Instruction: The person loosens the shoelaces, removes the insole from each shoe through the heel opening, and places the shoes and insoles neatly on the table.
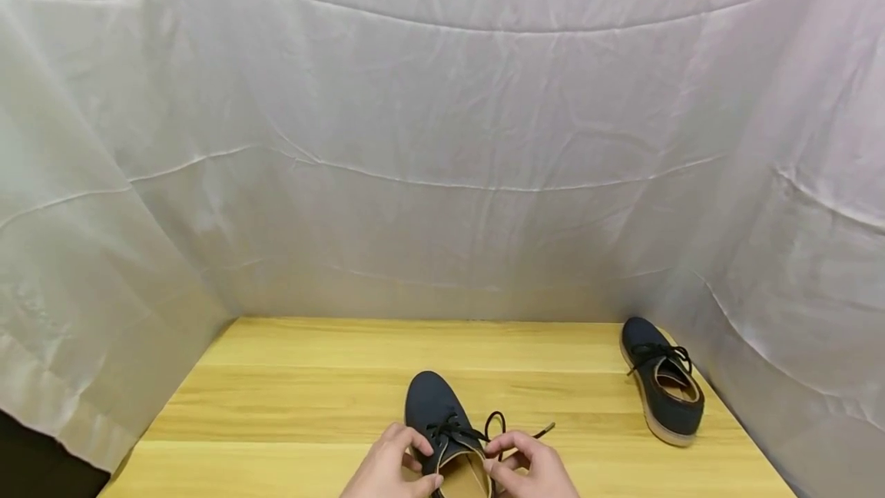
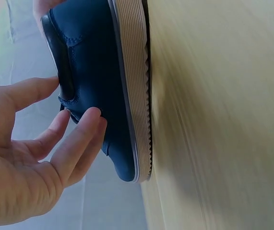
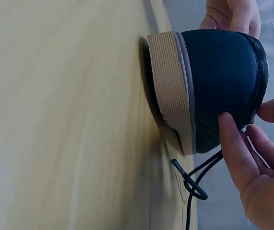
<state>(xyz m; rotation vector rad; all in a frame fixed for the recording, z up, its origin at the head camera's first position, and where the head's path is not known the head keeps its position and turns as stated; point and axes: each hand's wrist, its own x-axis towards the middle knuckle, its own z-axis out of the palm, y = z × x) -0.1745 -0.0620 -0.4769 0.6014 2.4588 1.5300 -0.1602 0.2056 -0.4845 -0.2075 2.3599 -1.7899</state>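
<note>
A dark navy lace-up shoe with a ribbed tan sole stands at the front of the wooden table, toe pointing away. My left hand holds its left side; in the left wrist view the thumb meets the collar and the fingertips lie against the upper. On the other side my right hand grips the shoe near the collar, thumb and index finger close together at the opening's edge. Black shoelaces cross the front, and a loose looped end hangs out beside the right hand.
Another dark shoe, its laces tied in a bow, sits at the table's right edge. Pale grey fabric hangs behind the wooden table and along both sides.
</note>
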